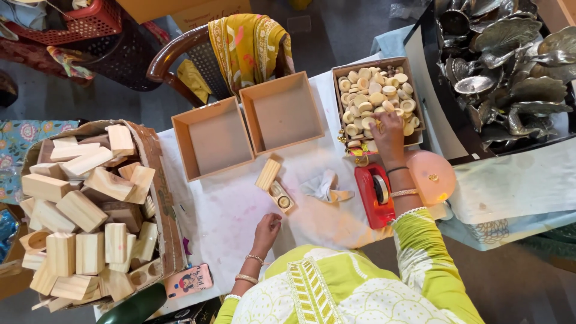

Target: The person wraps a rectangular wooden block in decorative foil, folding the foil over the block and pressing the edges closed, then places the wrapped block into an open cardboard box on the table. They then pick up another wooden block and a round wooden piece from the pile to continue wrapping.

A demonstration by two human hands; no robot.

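My right hand (pixel 387 133) reaches into a cardboard box (pixel 339 73) full of several small pale round discs (pixel 377 95), its fingers down among them; whether it grips one is hidden. My left hand (pixel 267 230) rests on the white table cover, fingers curled, holding nothing I can see. Just beyond it lie a plain wooden block (pixel 268 174) and a wooden block with a round hole (pixel 281 197). Two shallow open wooden trays (pixel 211 139) (pixel 282 111) stand side by side beyond the blocks.
A red tape dispenser (pixel 375 195) lies beside my right forearm, crumpled white paper (pixel 324 186) to its left. A big carton of wooden blocks (pixel 90 210) stands at left. Silver leaf-shaped metal pieces (pixel 510 66) fill a black tray at right. A chair with yellow cloth (pixel 249 45) stands beyond the table.
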